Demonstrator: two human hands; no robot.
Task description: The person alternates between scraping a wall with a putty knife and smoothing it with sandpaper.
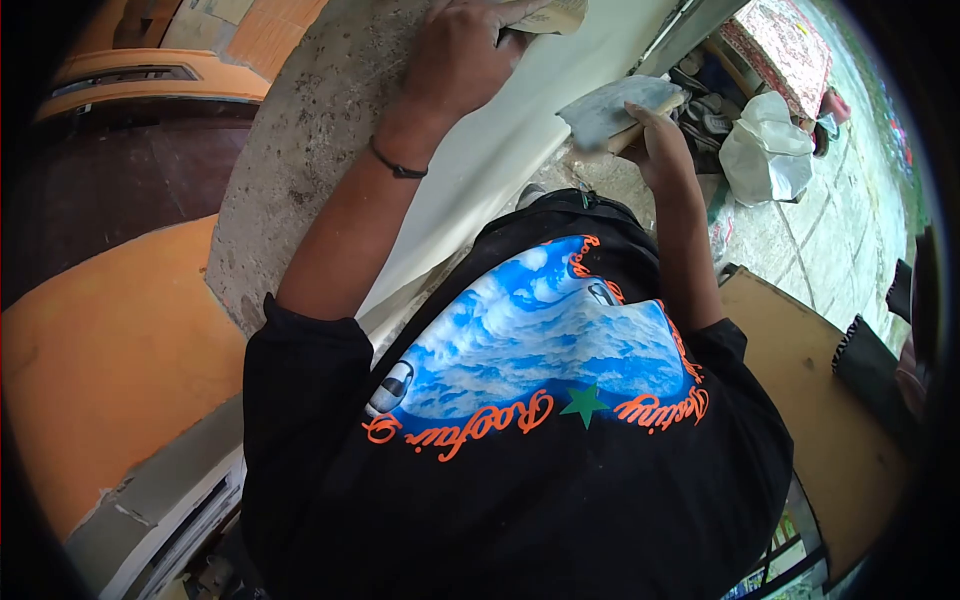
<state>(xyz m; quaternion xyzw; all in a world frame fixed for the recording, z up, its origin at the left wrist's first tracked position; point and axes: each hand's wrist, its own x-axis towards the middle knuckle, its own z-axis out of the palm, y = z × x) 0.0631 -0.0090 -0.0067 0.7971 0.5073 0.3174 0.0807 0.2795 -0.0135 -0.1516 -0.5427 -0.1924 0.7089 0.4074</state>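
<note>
1. My left fingers are on a tan flat piece at the top edge of my view; I cannot tell how firmly they grip it.
2. My right fingers are closed on the near edge of a grey-smeared board, thumb on top.
3. The tan piece is up by a pale surface, next to a speckled grey surface; the board sits in front of me, to its right.
4. A white bag stands beyond my right forearm, near a red patterned cloth.
5. I wear a black wristband on my left wrist.
</note>
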